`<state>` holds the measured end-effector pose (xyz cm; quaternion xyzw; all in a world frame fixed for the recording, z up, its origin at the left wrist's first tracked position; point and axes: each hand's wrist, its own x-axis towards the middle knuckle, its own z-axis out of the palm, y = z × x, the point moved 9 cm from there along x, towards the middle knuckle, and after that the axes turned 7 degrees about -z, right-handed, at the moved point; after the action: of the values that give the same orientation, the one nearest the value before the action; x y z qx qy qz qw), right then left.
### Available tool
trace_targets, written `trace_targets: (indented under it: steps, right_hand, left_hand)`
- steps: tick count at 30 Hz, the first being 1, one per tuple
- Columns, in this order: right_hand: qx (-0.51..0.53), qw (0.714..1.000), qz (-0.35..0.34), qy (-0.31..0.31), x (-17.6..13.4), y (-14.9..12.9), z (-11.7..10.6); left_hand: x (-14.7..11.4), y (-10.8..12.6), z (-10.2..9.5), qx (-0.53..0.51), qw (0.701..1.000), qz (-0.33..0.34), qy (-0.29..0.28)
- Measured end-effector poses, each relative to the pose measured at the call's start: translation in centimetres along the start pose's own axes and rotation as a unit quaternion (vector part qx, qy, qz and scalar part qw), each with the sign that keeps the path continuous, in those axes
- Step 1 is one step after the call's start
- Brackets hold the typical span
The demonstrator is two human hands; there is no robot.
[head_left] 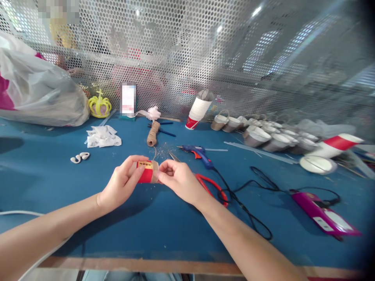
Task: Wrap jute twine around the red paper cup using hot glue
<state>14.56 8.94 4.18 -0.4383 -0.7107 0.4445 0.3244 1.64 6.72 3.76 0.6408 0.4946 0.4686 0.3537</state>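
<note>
A red paper cup (144, 176) with a yellow label lies on its side above the table, and my left hand (120, 182) is closed around it. Brown twine (155, 171) is wound in a band about the cup's right end. At that band my right hand (179, 177) is closed, its thumb and fingertips pressing the twine; the exact pinch is partly hidden. A strand runs from the cup up to a bundle of twine (152, 135) just beyond. Behind my right hand lie red-handled scissors (209, 183), partly covered by the wrist.
A blue glue gun (197, 151) lies right of centre, its cord trailing near a purple power strip (319, 214). Stacked paper cups (199, 109) and several twine-covered cups (258, 136) stand at the back. White crumpled strips (103, 136) and a plastic bag (38, 86) are on the left.
</note>
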Motion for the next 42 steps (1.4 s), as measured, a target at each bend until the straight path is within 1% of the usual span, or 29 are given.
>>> trace_targets:
  steps: [6,15,20,33,35,38,40,42]
  right_hand:
    - [-0.010,1.000,-0.002,-0.005,0.0,0.2,0.2]
    - [-0.015,1.000,0.001,-0.009,-0.1,0.1,0.2]
    - [-0.020,1.000,-0.002,-0.008,-0.1,0.1,0.2]
    - [-0.026,1.000,-0.003,-0.004,-0.3,0.1,0.2]
    - [-0.018,1.000,-0.006,-0.011,-0.3,0.1,0.4]
    - [-0.025,0.999,-0.016,-0.017,-0.4,-0.2,0.7]
    - [-0.051,0.998,-0.031,-0.019,-0.5,-0.5,0.6]
    - [-0.104,0.992,-0.068,-0.014,-0.6,-1.3,0.1]
  left_hand:
    - [0.0,0.1,0.0,0.017,1.000,0.014,0.004]
    - [0.0,0.4,0.1,0.039,0.999,0.018,-0.007]
    - [0.0,0.4,0.0,0.050,0.999,0.022,0.000]
    - [0.0,0.3,0.0,0.038,0.999,0.011,-0.001]
    - [0.1,0.0,-0.1,0.027,1.000,-0.002,0.006]
    - [0.2,-0.6,-0.1,-0.007,0.999,-0.041,0.005]
    - [0.4,-0.9,0.1,-0.049,0.997,-0.063,-0.014]
    - [0.6,-0.9,0.3,-0.118,0.989,-0.080,-0.039]
